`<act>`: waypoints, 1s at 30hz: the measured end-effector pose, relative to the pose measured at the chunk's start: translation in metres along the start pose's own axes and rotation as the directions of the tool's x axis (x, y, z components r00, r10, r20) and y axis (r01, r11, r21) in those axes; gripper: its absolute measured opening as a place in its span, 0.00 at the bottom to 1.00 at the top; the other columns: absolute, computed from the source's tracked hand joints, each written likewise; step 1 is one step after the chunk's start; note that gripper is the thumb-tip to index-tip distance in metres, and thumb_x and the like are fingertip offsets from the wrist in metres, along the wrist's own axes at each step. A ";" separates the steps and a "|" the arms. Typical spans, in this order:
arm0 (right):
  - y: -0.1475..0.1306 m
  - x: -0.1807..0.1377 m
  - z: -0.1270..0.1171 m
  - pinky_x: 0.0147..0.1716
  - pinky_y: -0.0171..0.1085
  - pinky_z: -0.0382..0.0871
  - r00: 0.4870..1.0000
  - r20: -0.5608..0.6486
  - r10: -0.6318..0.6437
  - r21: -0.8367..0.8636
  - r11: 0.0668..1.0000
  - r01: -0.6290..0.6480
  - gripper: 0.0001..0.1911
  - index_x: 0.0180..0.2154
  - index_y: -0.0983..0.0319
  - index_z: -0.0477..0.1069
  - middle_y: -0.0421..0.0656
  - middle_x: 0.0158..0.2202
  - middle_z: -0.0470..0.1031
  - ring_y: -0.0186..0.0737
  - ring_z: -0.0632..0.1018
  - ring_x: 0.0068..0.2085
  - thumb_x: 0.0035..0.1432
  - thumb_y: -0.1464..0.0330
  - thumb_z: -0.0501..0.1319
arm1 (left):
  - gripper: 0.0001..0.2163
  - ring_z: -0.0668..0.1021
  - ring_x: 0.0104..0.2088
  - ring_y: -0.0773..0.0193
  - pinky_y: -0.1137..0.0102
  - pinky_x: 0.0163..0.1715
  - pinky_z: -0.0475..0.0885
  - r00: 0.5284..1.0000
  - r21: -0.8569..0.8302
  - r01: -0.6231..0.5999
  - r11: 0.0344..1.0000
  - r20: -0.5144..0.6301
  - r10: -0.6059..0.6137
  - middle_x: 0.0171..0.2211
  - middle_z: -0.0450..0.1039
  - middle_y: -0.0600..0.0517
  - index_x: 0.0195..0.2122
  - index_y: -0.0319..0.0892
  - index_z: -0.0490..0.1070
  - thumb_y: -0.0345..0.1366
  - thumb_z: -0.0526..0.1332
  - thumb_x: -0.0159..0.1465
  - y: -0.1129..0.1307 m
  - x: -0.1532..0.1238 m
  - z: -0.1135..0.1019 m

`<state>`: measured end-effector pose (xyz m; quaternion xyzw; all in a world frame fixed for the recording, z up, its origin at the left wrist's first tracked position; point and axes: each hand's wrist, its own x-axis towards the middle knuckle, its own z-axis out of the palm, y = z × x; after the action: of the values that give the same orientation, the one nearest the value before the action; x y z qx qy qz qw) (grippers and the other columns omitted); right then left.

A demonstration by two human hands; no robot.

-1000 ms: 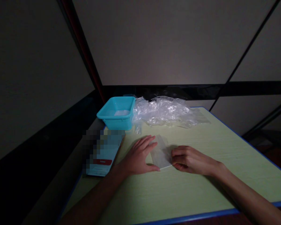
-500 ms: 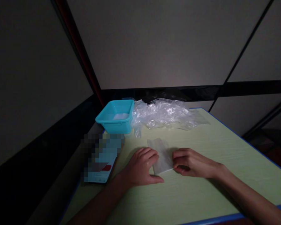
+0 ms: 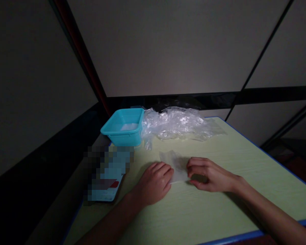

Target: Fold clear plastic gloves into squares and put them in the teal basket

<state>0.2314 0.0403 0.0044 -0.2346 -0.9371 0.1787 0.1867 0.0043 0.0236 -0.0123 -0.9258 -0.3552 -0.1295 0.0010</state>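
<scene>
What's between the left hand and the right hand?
Head view: a flat translucent plastic piece on the table; left hand and right hand both touch its near end.

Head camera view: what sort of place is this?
Probably a dim, partitioned packing workstation: a green table with a teal tub, a heap of clear plastic bags, and one small clear pouch being handled.
</scene>
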 end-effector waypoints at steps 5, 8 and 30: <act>0.004 0.003 0.005 0.48 0.43 0.63 0.999 0.034 -0.017 -0.007 1.000 0.017 0.19 0.46 0.65 0.65 0.50 0.47 0.68 0.43 0.68 0.49 0.51 0.67 0.61 | 0.09 0.72 0.40 0.59 0.64 0.41 0.67 1.000 -0.013 0.003 1.000 -0.011 -0.003 0.38 0.71 0.48 0.41 0.41 0.68 0.29 0.53 0.60 0.001 0.001 0.000; 0.011 0.008 0.015 0.52 0.46 0.59 0.999 0.006 -0.031 0.018 0.999 0.031 0.20 0.50 0.65 0.62 0.52 0.50 0.67 0.43 0.66 0.52 0.55 0.69 0.58 | 0.10 0.72 0.40 0.59 0.63 0.42 0.66 1.000 -0.020 0.015 1.000 -0.023 -0.015 0.39 0.71 0.48 0.42 0.40 0.68 0.29 0.52 0.61 0.001 0.001 0.002; 0.019 0.021 0.026 0.28 0.31 0.62 0.966 -0.101 0.239 0.208 0.954 -0.214 0.11 0.37 0.64 0.70 0.42 0.30 0.73 0.34 0.72 0.28 0.60 0.67 0.52 | 0.10 0.75 0.32 0.62 0.69 0.34 0.69 0.862 -0.542 0.286 0.790 -0.216 -0.459 0.32 0.75 0.52 0.35 0.42 0.72 0.26 0.59 0.52 -0.013 0.002 0.018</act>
<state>0.2096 0.0601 -0.0203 -0.3317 -0.8683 0.2752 0.2455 0.0016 0.0362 -0.0306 -0.7686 -0.4828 -0.3692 -0.1999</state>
